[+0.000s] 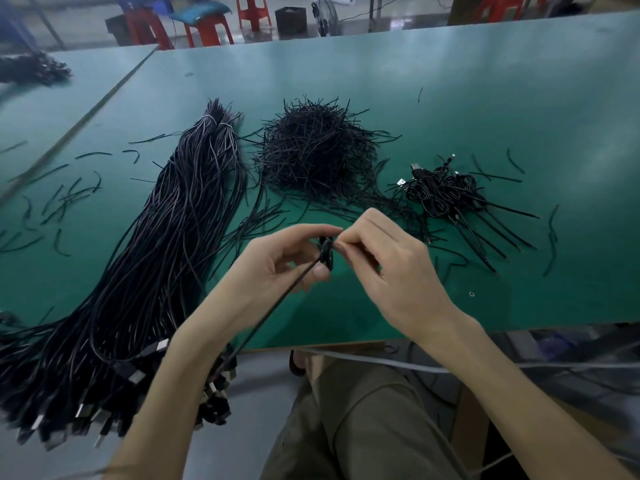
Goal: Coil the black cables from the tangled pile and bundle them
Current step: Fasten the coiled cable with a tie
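My left hand (277,261) and my right hand (384,268) meet above the near part of the green table (450,98). Between them sits a small black coiled cable (326,252), pinched by fingers of both hands. A straight length of that cable runs from the coil down past my left wrist toward the table's front edge. A long bundle of black cables (166,244) with metal plugs lies at the left and hangs over the edge. A heap of short black ties (315,150) lies in the middle. Several coiled, tied cables (446,192) lie at the right.
Loose black ties (65,199) are scattered over the table at left and right. Another dark pile (33,69) lies at the far left. Red stools (207,29) and a fan (325,13) stand beyond the table. A grey cord (398,365) crosses below the front edge, above my lap.
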Demonstrator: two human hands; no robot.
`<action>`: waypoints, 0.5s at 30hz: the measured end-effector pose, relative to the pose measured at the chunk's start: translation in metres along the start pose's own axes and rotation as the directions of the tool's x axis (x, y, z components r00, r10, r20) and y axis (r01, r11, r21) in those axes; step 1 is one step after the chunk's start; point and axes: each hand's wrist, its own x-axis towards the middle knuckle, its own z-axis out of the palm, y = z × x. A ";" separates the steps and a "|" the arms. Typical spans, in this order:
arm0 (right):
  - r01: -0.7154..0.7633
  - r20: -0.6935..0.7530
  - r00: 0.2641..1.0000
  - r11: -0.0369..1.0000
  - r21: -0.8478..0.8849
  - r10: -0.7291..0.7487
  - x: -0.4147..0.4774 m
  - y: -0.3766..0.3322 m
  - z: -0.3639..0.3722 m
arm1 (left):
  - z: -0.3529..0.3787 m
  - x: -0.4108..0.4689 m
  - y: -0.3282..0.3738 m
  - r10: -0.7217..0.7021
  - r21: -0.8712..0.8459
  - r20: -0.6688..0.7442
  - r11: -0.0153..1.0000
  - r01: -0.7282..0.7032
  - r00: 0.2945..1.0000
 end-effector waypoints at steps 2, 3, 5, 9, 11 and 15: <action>-0.019 -0.029 0.999 0.999 0.035 0.020 -0.001 0.001 0.001 | 0.001 0.001 -0.001 0.043 0.103 -0.058 0.994 -0.037 0.997; -0.023 -0.034 0.999 0.999 0.043 0.024 -0.001 0.002 0.002 | 0.003 0.002 -0.002 0.077 0.157 -0.092 0.986 -0.062 0.993; -0.029 -0.038 0.999 0.999 0.046 0.031 -0.001 0.001 0.004 | 0.009 0.003 -0.005 0.137 0.241 -0.176 0.966 -0.092 0.975; -0.026 -0.041 0.999 0.998 0.051 0.028 -0.001 0.000 0.008 | 0.020 0.002 -0.010 0.197 0.383 -0.303 0.921 -0.070 0.932; 0.003 -0.013 1.000 1.000 0.016 -0.003 -0.002 -0.002 0.009 | 0.022 0.004 -0.008 0.134 0.394 -0.331 0.919 0.007 0.934; 0.150 0.068 0.988 0.968 -0.201 -0.139 -0.007 -0.001 0.008 | 0.017 0.008 -0.009 -0.112 0.399 -0.236 0.895 0.201 0.965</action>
